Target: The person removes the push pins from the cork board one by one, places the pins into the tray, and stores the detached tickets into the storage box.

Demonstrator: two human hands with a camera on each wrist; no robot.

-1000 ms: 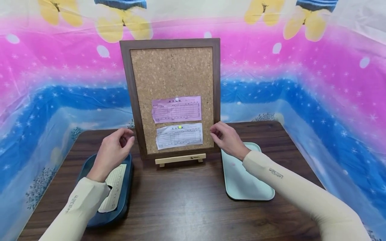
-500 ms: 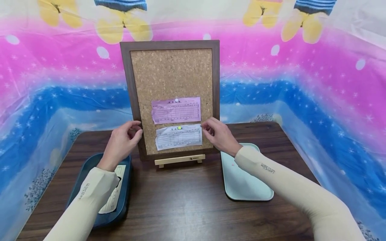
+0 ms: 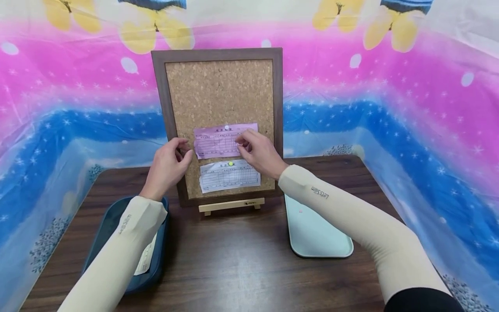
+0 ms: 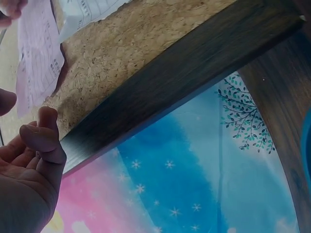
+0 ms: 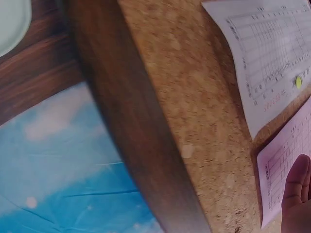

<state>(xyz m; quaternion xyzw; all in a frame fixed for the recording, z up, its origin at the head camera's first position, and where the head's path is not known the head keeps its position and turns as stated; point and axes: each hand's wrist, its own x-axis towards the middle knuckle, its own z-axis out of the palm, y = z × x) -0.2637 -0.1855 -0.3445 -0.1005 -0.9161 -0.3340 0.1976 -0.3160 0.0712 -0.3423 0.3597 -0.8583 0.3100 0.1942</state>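
Tip for anyone handling slips on a board like this: go easy, because paper hanging from one pin swings. The pink printed paper slip (image 3: pixel 214 144) is up on the tan cork board with a brown wood frame (image 3: pixel 218 91), held by a round white pushpin (image 3: pixel 226 128) near its top edge. The white printed paper slip (image 3: pixel 228 180) hangs just below on a yellow-green pushpin (image 3: pixel 231 164), and in the right wrist view its side edge lifts off the cork a bit.

The right hand (image 3: pixel 262 154) is loosely curled in front of the pink slip's right half, thumb and fingertips close together, nothing visible in between. Can't tell if they're touching the paper. The left hand (image 3: pixel 167 167) is relaxed by the frame's left side, thumb and index finger apart, holding nothing I can see.

My take: let the left hand brace the frame, since the board just leans on a small pale wooden easel (image 3: pixel 231 205) on the dark brown wood desk (image 3: pixel 226 260). If you work the pin, keep it straight; sideways force could rip the paper.
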